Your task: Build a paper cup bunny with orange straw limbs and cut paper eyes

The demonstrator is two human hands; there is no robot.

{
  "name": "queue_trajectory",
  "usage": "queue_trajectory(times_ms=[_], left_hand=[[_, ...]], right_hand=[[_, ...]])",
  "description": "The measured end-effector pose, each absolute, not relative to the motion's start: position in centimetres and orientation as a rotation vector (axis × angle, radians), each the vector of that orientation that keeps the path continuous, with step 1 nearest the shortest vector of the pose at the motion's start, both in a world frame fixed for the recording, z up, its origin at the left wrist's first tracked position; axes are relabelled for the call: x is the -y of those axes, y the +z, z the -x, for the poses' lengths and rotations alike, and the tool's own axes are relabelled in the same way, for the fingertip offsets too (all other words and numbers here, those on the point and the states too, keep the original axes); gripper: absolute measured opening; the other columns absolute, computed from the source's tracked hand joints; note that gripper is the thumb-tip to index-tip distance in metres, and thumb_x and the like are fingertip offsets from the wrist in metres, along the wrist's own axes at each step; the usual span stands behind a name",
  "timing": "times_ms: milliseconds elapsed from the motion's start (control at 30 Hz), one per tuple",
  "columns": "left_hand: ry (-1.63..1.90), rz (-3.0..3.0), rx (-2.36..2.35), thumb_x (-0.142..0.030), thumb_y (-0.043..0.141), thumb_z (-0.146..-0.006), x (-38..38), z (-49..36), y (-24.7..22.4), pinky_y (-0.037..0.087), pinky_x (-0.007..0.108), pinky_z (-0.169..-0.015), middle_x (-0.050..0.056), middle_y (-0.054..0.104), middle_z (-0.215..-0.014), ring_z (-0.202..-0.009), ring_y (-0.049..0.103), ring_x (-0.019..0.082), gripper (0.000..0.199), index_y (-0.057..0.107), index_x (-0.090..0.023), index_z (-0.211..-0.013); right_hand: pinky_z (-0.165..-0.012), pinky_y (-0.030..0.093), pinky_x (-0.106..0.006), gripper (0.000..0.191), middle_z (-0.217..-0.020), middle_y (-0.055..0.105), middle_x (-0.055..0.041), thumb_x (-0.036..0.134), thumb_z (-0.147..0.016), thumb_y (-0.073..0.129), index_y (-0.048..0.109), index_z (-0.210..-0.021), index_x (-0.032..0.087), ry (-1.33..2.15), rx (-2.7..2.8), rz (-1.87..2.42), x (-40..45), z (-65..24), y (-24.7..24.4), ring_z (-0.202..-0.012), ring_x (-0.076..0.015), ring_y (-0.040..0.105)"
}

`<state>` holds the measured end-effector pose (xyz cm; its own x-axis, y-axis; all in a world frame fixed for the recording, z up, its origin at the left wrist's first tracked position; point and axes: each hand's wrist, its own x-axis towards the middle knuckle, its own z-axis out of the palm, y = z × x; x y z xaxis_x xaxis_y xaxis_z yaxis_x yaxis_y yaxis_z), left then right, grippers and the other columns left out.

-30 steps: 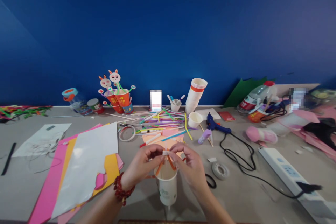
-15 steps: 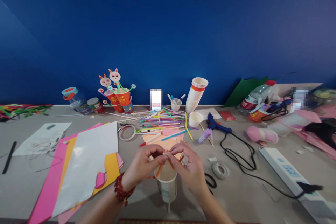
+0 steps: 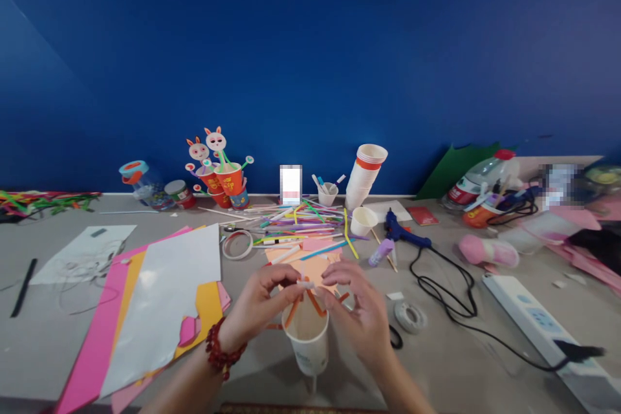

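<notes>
The white paper cup (image 3: 305, 346) has orange straws (image 3: 316, 303) at its mouth. Just above the cup, the left hand (image 3: 259, 304) pinches a small white strip (image 3: 306, 284); the right hand (image 3: 359, 312) hovers just beside it, thumb and fingers slightly parted. Left of the cup, layered paper sheets (image 3: 162, 291) lie on the desk (image 3: 252, 378). Right of it is a tape roll (image 3: 410, 316); beyond it, loose colored straws (image 3: 301, 223).

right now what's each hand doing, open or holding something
Left hand: closed, pinching a small white strip above the white paper cup.
Right hand: fingers curled beside it, grip unclear.
</notes>
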<state>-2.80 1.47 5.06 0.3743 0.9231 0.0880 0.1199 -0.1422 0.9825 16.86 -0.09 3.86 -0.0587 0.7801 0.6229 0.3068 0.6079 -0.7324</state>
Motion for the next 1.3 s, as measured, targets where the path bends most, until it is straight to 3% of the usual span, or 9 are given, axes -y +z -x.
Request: queue_trajectory(times_ms=[100, 300, 433, 500, 700, 933, 1133, 1300], left_hand=[[0.953, -1.569, -0.981, -0.036, 0.065, -0.090, -1.5, 2.7, 5.1, 0.040, 0.024, -0.067, 0.001, 0.058, -0.073, -0.072, 0.051, 0.014, 0.026, 0.064, -0.015, -0.075], [0.954, -1.593, -0.978, -0.037, 0.065, -0.091, -1.3, 2.6, 5.1, 0.040, 0.024, -0.067, 0.001, 0.059, -0.072, -0.071, 0.052, 0.014, 0.028, 0.063, -0.015, -0.073], [0.989, -1.462, -0.960, -0.037, 0.069, -0.088, -1.2, 2.5, 4.7, 0.045, 0.025, -0.070, 0.001, 0.063, -0.077, -0.073, 0.057, 0.015, 0.022, 0.066, -0.016, -0.094], [1.018, -1.408, -0.944, -0.037, 0.070, -0.087, -1.2, 2.5, 4.4, 0.046, 0.025, -0.070, 0.001, 0.063, -0.078, -0.074, 0.059, 0.015, 0.023, 0.065, -0.017, -0.096], [1.015, -1.522, -0.993, -0.033, 0.072, -0.086, -1.0, 2.6, 4.3, 0.045, 0.025, -0.070, 0.001, 0.065, -0.075, -0.073, 0.058, 0.014, 0.021, 0.065, -0.016, -0.076], [0.975, -1.378, -0.896, -0.040, 0.065, -0.090, -0.8, 2.0, 4.3, 0.046, 0.025, -0.067, 0.002, 0.064, -0.074, -0.069, 0.058, 0.014, 0.027, 0.066, -0.015, -0.081], [0.940, -1.181, -0.814, -0.043, 0.072, -0.085, -0.8, 1.8, 4.1, 0.047, 0.025, -0.068, 0.001, 0.063, -0.074, -0.069, 0.058, 0.013, 0.028, 0.064, -0.016, -0.082], [0.956, -1.153, -0.801, -0.044, 0.072, -0.085, -0.9, 1.7, 4.1, 0.046, 0.026, -0.069, 0.000, 0.062, -0.074, -0.070, 0.057, 0.014, 0.029, 0.064, -0.016, -0.083]], right_hand=[[-0.105, 0.038, -0.050, 0.013, -0.088, 0.069, -0.0015, 0.011, -0.090, 0.065, 0.066, -0.092, 0.024, 0.324, 1.762, 0.919, 0.3, -16.8, 4.3, -0.086, -0.0205, 0.064], [-0.105, 0.038, -0.055, 0.014, -0.087, 0.072, -0.0032, 0.010, -0.091, 0.065, 0.067, -0.096, 0.023, 0.219, 1.812, 0.940, 0.6, -16.6, 4.2, -0.082, -0.0214, 0.066], [-0.107, 0.038, -0.055, 0.016, -0.090, 0.072, -0.0034, 0.010, -0.092, 0.062, 0.066, -0.100, 0.023, 0.281, 1.808, 0.935, 0.7, -16.5, 4.0, -0.086, -0.0215, 0.067], [-0.107, 0.037, -0.056, 0.016, -0.091, 0.072, -0.0034, 0.011, -0.092, 0.062, 0.066, -0.100, 0.023, 0.305, 1.818, 0.945, 0.8, -16.4, 4.1, -0.087, -0.0215, 0.067], [-0.107, 0.036, -0.053, 0.010, -0.087, 0.070, -0.0021, 0.014, -0.093, 0.060, 0.062, -0.093, 0.024, 0.337, 1.859, 0.990, 1.0, -16.2, 4.5, -0.085, -0.0213, 0.066], [-0.107, 0.038, -0.049, 0.012, -0.082, 0.065, -0.0012, 0.019, -0.096, 0.055, 0.056, -0.084, 0.023, 0.545, 1.803, 1.027, 0.8, -16.5, 4.2, -0.081, -0.0200, 0.063], [-0.092, 0.048, -0.041, 0.016, -0.080, 0.064, -0.0026, 0.022, -0.097, 0.054, 0.058, -0.082, 0.022, 0.582, 1.761, 1.015, 0.8, -16.7, 4.2, -0.079, -0.0200, 0.060], [-0.095, 0.047, -0.042, 0.018, -0.079, 0.064, -0.0021, 0.023, -0.098, 0.053, 0.058, -0.081, 0.021, 0.654, 1.750, 0.984, 0.6, -16.8, 3.9, -0.078, -0.0195, 0.061]])
